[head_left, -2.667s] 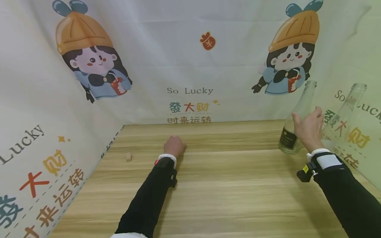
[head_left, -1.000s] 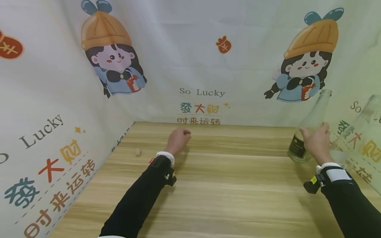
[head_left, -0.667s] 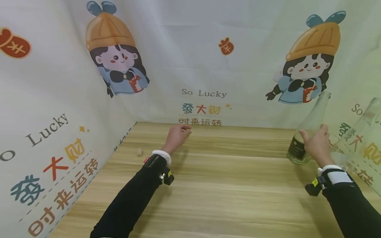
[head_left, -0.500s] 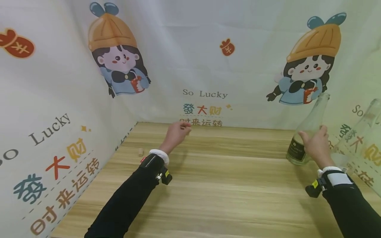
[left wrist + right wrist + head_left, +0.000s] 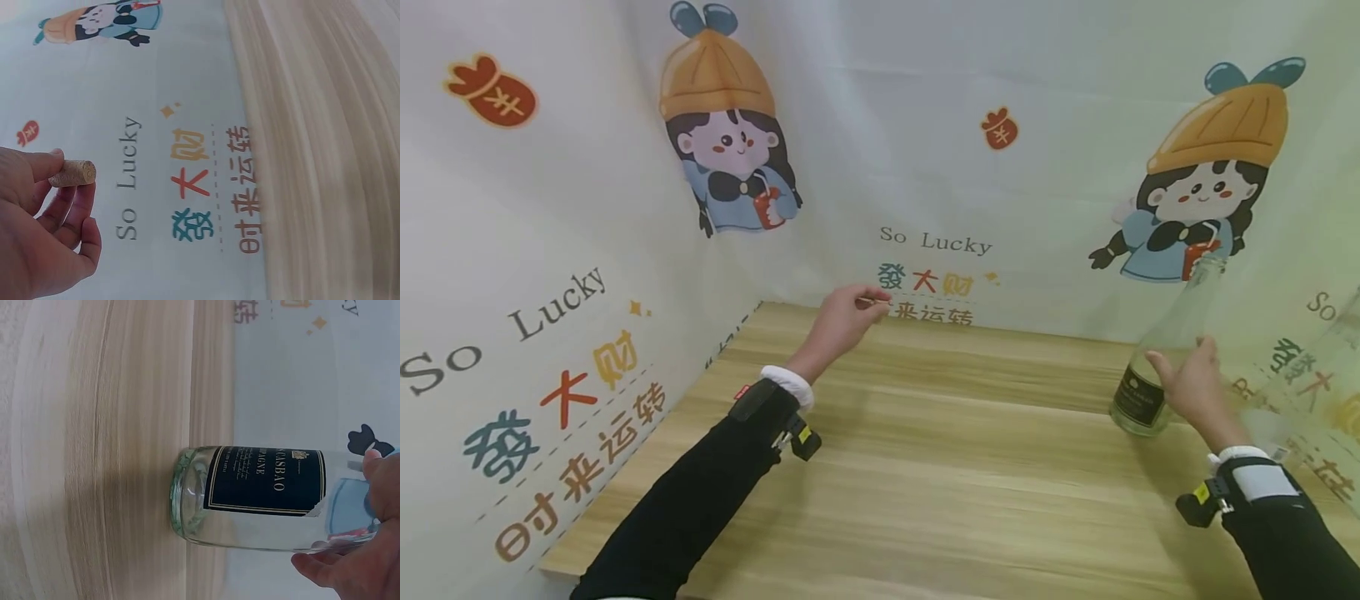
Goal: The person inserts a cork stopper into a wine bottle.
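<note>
My left hand [image 5: 842,323] is raised above the back of the table, pinching a small cork [image 5: 76,173] between thumb and fingertips; the left wrist view shows its round end. At the right, my right hand [image 5: 1199,393] grips a clear glass bottle [image 5: 1138,395] around its middle, thumb on the near side. The bottle stands upright on the table, with a black label [image 5: 265,481] that faces the right wrist camera. Its open mouth [image 5: 1210,265] points up, and no stopper shows in it.
A second clear bottle [image 5: 1318,367] stands right of my right hand, cut by the frame edge. The wooden table [image 5: 970,500] meets a printed cloth wall [image 5: 1060,275] at the back, and cloth also closes both sides.
My left hand has risen from the tabletop toward the back cloth, and the cork now shows in it. A small cork-like piece on the left tabletop is now out of sight. The right hand stays on the bottle.
</note>
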Tool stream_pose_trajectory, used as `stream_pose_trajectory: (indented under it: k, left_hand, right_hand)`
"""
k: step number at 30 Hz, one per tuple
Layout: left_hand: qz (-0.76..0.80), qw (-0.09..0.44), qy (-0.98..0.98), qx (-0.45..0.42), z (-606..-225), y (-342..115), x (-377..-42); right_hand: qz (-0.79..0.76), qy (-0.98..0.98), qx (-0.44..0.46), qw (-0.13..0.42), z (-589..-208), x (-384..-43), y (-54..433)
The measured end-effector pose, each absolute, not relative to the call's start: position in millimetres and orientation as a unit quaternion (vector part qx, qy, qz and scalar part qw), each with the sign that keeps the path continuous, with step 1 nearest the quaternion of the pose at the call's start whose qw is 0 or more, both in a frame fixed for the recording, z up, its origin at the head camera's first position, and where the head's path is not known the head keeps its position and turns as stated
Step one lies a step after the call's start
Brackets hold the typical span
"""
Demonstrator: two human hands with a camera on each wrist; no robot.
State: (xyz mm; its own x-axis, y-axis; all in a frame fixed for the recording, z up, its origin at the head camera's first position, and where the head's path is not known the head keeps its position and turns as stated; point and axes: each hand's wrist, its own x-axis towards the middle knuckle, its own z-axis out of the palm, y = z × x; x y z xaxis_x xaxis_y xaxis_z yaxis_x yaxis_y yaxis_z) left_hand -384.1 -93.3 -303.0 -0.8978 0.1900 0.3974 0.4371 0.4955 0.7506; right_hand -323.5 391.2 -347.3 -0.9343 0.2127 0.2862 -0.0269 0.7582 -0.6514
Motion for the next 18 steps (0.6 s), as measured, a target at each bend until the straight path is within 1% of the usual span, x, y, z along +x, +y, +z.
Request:
stream_pose_trajectory:
  k: [10,18]
  left_hand:
    - [-0.466,0.159,-0.844,-0.213,-276.6,-105.9,-358.6]
    - [-0.477,0.176,-0.830,-0.230,-260.5,-113.8,-342.6]
  right_hand:
    - [0.339,-0.920,0.011,0.194,-348.8,-323.6,366.1]
    - [0.338,-0.928,0.050,0.150,-341.8,-320.2,344.7]
